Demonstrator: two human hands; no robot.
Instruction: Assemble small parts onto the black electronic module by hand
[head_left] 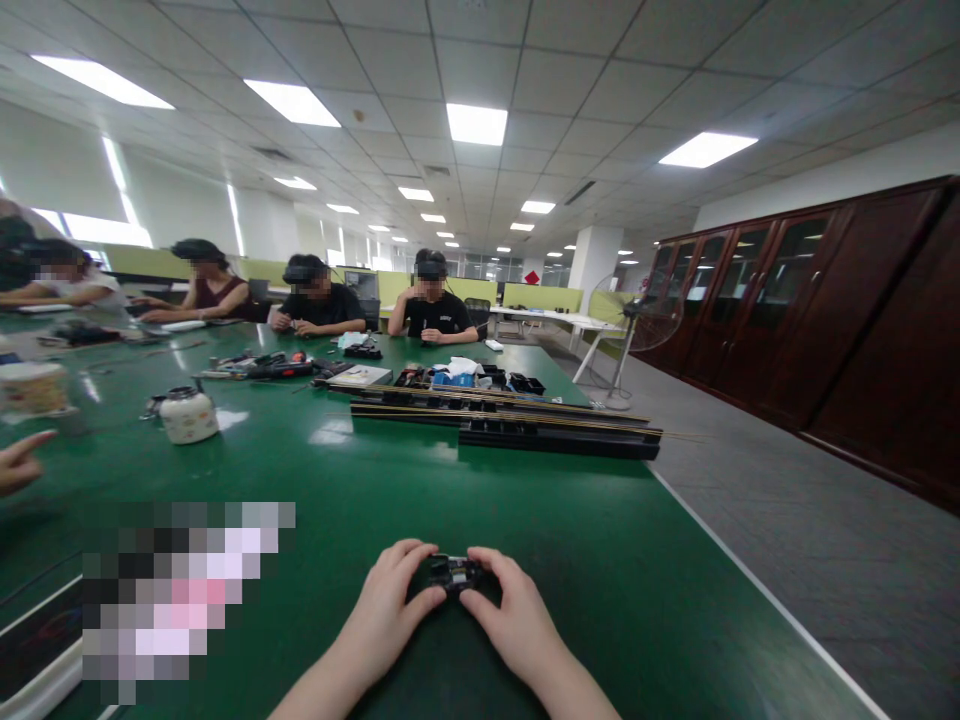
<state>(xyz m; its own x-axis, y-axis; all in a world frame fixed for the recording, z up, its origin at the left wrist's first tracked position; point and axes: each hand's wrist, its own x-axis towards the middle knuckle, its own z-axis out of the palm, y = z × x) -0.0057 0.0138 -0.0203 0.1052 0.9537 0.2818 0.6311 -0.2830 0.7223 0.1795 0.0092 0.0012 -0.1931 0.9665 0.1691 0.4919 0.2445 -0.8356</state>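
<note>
Both hands (391, 592) (513, 594) pinch a small black object (456, 573) with light patches on top.

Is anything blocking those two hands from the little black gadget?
Nothing visible: the left hand and the right hand hold the small black device, one at each side. The long black bars lie beyond it, not between.

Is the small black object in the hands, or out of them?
In: left hand and right hand hold the black object from opposite sides.
</note>
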